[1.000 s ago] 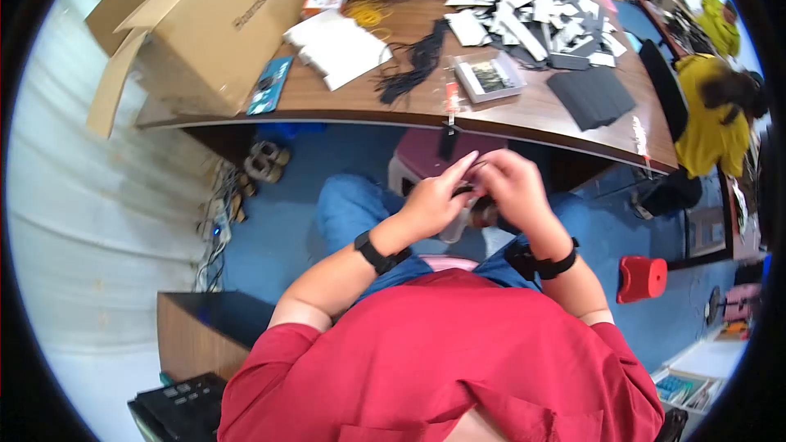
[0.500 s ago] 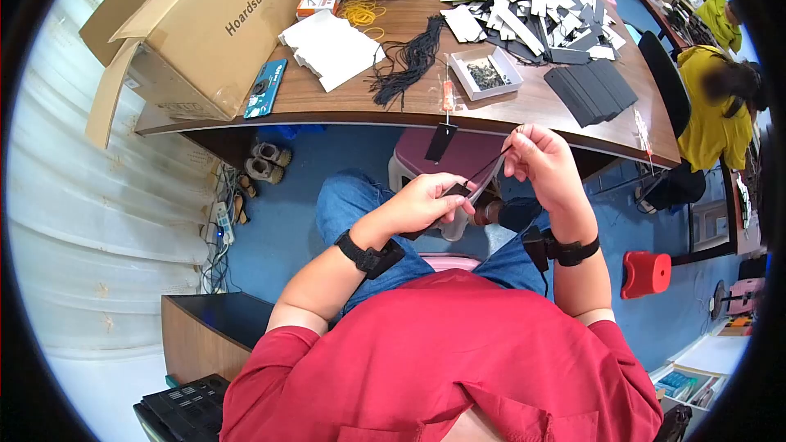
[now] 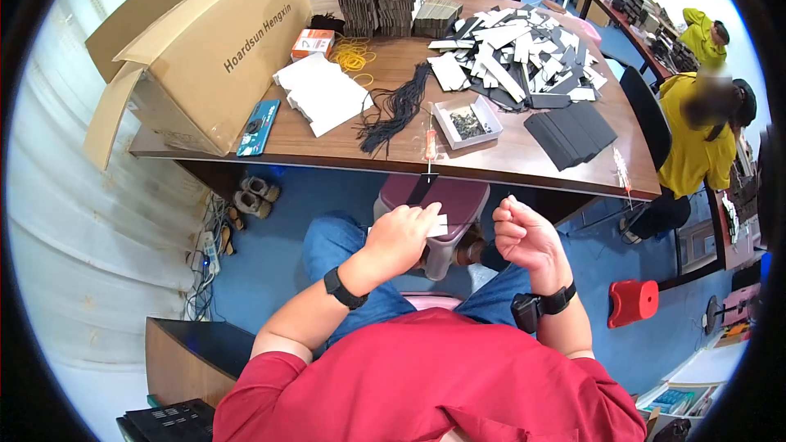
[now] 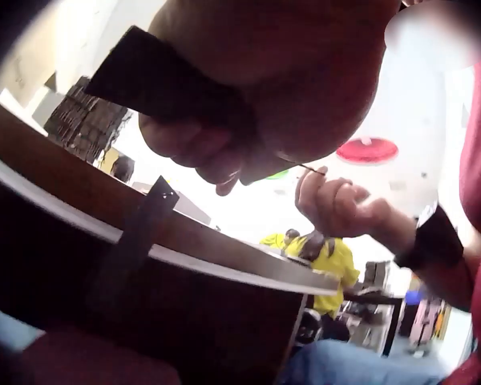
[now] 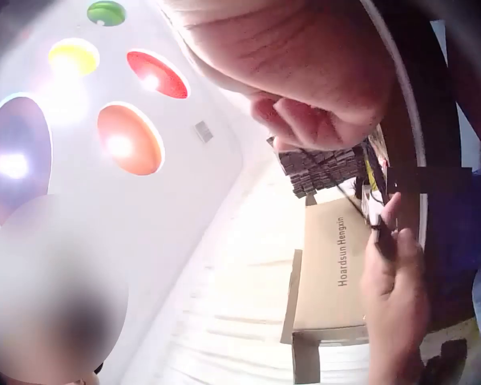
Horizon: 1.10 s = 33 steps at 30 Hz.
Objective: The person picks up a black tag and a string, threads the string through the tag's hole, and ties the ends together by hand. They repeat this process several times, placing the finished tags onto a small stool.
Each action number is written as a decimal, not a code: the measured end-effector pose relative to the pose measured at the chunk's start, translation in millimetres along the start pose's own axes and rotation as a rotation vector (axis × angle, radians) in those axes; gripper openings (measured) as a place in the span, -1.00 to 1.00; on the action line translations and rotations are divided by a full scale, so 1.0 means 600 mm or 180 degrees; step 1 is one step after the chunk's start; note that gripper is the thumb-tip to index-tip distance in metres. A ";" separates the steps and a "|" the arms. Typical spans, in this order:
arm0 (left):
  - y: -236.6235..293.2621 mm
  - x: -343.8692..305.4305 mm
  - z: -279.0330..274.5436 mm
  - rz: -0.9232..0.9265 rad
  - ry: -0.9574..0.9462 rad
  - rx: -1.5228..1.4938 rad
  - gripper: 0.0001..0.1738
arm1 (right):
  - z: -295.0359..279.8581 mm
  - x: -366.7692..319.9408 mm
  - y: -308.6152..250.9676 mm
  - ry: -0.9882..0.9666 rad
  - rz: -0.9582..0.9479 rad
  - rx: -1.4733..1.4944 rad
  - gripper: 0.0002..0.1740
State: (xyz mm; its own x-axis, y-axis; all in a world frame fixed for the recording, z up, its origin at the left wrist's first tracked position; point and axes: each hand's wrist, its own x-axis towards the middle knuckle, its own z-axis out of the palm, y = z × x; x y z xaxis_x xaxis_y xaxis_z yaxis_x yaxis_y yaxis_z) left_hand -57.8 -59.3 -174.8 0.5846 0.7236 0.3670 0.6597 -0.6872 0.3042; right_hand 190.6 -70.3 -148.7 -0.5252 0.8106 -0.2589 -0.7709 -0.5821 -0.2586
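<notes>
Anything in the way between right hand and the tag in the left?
Nothing visible blocks it. Only the thin cord spans the gap, from the right hand to the tag in the left hand.

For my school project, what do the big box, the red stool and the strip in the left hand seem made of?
Big box: matte cardboard, judging by its brown folding flaps.
Red stool: probably smooth plastic, evenly coloured and rounded.
Strip: maybe matte card, thin and straight-edged; possibly plastic.
</notes>
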 end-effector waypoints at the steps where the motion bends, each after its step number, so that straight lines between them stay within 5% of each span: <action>1: 0.002 -0.005 0.004 -0.0029 -0.0162 0.0212 -0.37 | 0.002 -0.002 0.004 0.0002 -0.0139 -0.0257 -0.86; 5: 0.055 -0.010 0.013 0.0566 -0.0792 -0.0017 -0.47 | 0.044 0.002 0.027 0.0352 -0.1241 -0.2829 -0.86; 8: 0.053 0.017 -0.016 0.0131 -0.0993 0.0121 -0.30 | 0.019 0.023 -0.018 0.0041 -0.1256 -0.1743 -0.83; 9: 0.034 0.015 -0.026 0.0288 -0.0448 0.0154 -0.21 | 0.012 0.023 -0.032 0.0002 -0.1260 -0.1412 -0.83; 10: 0.024 0.016 -0.036 0.0292 -0.0530 0.0156 -0.19 | 0.012 0.019 -0.031 0.0111 -0.1219 -0.1308 -0.84; 17: -0.017 0.015 -0.041 0.0080 0.0242 0.0297 -0.31 | 0.019 0.013 -0.017 0.0306 -0.1159 -0.2165 -0.86; 18: -0.017 0.017 -0.044 0.0017 0.0192 0.0446 -0.37 | 0.027 0.007 -0.023 0.0359 -0.1051 -0.2678 -0.85; 21: -0.018 0.022 -0.045 0.0042 0.0137 0.0618 -0.36 | 0.038 0.024 -0.004 0.1327 -0.2083 -0.5482 -0.65; 22: -0.019 0.024 -0.042 0.0064 0.0155 0.0622 -0.36 | 0.039 0.038 0.002 0.0802 -0.3285 -0.6753 -0.60; 23: -0.019 0.026 -0.035 0.0093 0.0166 0.0622 -0.36 | 0.052 0.043 0.015 0.0553 -0.3551 -0.7265 -0.62; 25: -0.017 0.030 -0.030 0.0139 0.0181 0.0597 -0.36 | 0.045 0.069 0.029 -0.0354 -0.2361 -0.6185 -0.66; 27: -0.015 0.032 -0.029 0.0159 0.0201 0.0554 -0.36 | 0.049 0.068 0.043 0.0308 -0.0631 -0.4715 -0.68; 33: -0.024 0.030 -0.034 0.0146 0.0284 0.0580 -0.40 | 0.043 0.090 0.051 0.0345 -0.0184 -0.3541 -0.73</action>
State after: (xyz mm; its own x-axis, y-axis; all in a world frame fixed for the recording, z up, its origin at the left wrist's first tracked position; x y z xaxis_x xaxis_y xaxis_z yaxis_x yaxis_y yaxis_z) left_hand -66.3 -37.9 -154.9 0.5772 0.6776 0.4558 0.7125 -0.6906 0.1243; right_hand 129.2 -42.6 -146.4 -0.4230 0.8601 -0.2853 -0.0130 -0.3206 -0.9471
